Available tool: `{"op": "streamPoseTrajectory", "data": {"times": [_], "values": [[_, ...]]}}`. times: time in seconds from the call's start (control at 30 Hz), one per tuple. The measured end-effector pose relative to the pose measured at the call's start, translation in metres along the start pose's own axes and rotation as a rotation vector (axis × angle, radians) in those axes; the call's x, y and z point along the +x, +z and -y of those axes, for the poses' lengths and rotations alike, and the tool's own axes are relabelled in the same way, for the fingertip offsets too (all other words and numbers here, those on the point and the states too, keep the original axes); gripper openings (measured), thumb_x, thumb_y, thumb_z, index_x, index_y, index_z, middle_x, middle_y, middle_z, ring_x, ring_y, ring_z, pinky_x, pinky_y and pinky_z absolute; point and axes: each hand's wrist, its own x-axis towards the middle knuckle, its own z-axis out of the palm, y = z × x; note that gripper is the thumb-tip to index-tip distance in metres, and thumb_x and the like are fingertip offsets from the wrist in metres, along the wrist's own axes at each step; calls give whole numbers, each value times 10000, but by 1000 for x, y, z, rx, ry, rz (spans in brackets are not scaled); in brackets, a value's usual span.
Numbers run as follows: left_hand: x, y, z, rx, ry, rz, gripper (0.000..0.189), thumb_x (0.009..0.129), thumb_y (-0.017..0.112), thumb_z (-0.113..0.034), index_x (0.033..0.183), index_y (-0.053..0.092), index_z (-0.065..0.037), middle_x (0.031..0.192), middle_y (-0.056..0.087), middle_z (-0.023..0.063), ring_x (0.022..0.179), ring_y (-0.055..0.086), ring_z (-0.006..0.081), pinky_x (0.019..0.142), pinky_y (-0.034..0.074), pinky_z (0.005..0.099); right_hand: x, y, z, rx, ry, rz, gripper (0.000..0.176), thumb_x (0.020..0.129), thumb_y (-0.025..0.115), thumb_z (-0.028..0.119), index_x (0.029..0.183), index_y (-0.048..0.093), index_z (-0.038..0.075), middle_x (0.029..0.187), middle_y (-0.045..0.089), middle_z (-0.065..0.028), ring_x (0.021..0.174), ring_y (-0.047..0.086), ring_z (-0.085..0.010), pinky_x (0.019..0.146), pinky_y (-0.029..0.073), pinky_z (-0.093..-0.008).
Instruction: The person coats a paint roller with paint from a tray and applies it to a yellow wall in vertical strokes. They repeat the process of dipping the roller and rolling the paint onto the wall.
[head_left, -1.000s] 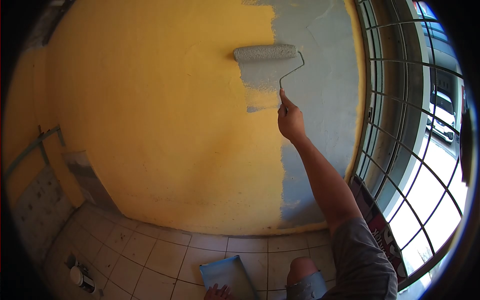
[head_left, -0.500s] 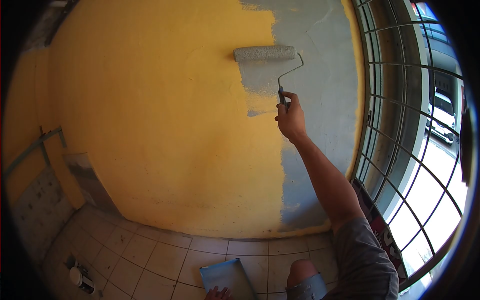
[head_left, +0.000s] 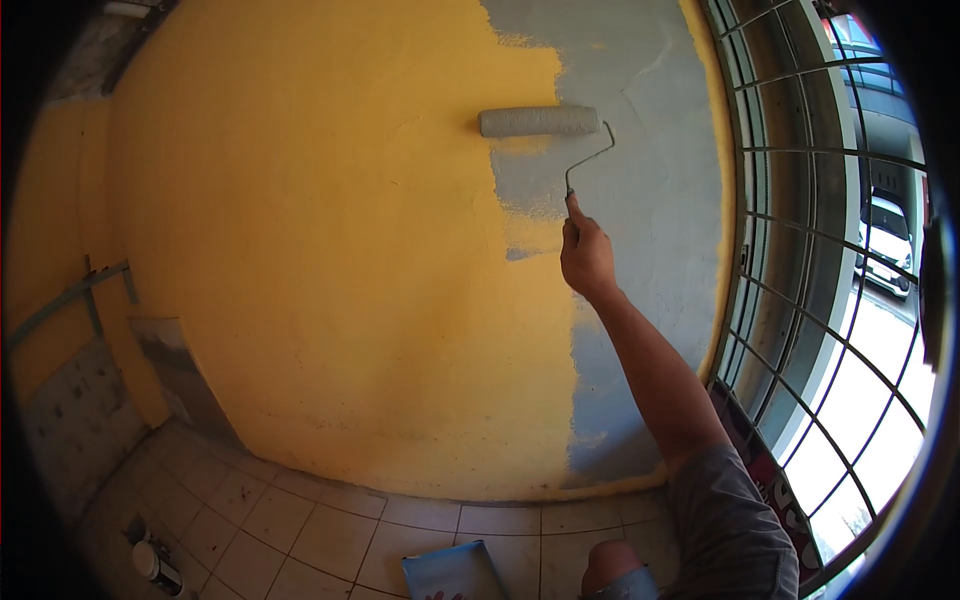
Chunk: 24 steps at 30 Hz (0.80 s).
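My right hand (head_left: 587, 252) is wrapped round the handle of a paint roller (head_left: 540, 122), its arm stretched up toward the wall. The grey, paint-covered sleeve lies level against the yellow wall (head_left: 330, 230), its right part over the grey painted area (head_left: 660, 180). At the bottom edge, only the fingertips of my left hand (head_left: 445, 596) show, over or beside a blue paint tray (head_left: 455, 568) on the floor; whether they touch it is unclear.
A barred window (head_left: 830, 250) runs down the right side, with a white car (head_left: 886, 245) outside. A white-lidded can (head_left: 155, 563) stands on the tiled floor (head_left: 300, 525) at lower left. My knee (head_left: 608, 565) shows at the bottom.
The view has tilted upward, so the wall and tray sit lower in the frame. Against the wall, the roller is slightly higher. Less of my left hand shows.
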Motion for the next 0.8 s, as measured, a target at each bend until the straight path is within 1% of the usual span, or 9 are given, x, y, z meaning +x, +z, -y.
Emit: {"op": "streamPoseTrajectory", "data": {"times": [0.07,0.13,0.23,0.4,0.47,0.57,0.7,0.77,0.8], "values": [[6,-2,-3,-12,-15,-25,565,1120,399,-460,1572,452,-124,1627,418,171,1492,376,340,1253,261,507,23,-4,15,-47,-9,-10,497,1056,496,113,1550,490,58,1140,694,-290,1048,679,-463,890,546,-518],[-37,52,0,19,-2,-56,567,1116,420,-455,1580,433,-131,1624,420,167,1481,385,347,1246,269,515,54,-9,25,-110,-33,-41,489,1058,488,134,1544,507,83,1113,707,-300,1057,678,-475,919,534,-524],[-81,111,8,112,34,-148,591,1104,484,-443,1605,374,-149,1614,426,156,1448,411,367,1223,292,538,105,-16,45,-149,-72,-52,500,1061,474,170,1559,496,124,1163,709,-298,1085,676,-482,946,531,-537],[-86,112,7,146,16,-205,631,1093,524,-440,1633,311,-192,1622,412,157,1443,424,378,1207,310,578,153,-33,81,-230,1,12,512,1068,456,220,1578,478,181,1225,710,-270,1132,669,-476,1000,526,-530],[-60,77,4,141,51,-85,583,1085,550,-433,1596,370,-216,1593,443,173,1433,440,391,1179,342,611,148,-33,81,-226,1,6,513,1069,454,213,1581,475,187,1230,707,-272,1135,669,-472,999,527,-529],[-31,41,-2,45,21,-23,574,1084,560,-419,1585,382,-201,1582,454,175,1411,464,402,1156,367,627,122,-25,62,-189,-2,-3,516,1071,452,197,1587,467,196,1228,705,-279,1133,671,-468,993,529,-531],[-45,47,0,3,10,-12,599,1093,538,-426,1614,340,-206,1595,439,175,1385,484,416,1136,393,627,59,-16,39,-154,9,-19,491,1083,458,184,1573,487,164,1176,717,-296,1062,699,-474,927,545,-529],[-60,55,-3,176,20,0,610,1090,545,-432,1619,334,-213,1599,439,165,1360,497,424,1084,432,641,34,-17,40,-121,117,76,498,1086,455,176,1584,470,156,1169,718,-297,1052,703,-469,925,550,-522],[-53,46,-3,170,21,5,610,1090,545,-432,1619,334,-213,1599,439,165,1360,497,424,1084,432,641,33,-14,36,-121,110,77,498,1086,455,176,1584,470,156,1169,718,-297,1052,703,-469,925,550,-522]]}}
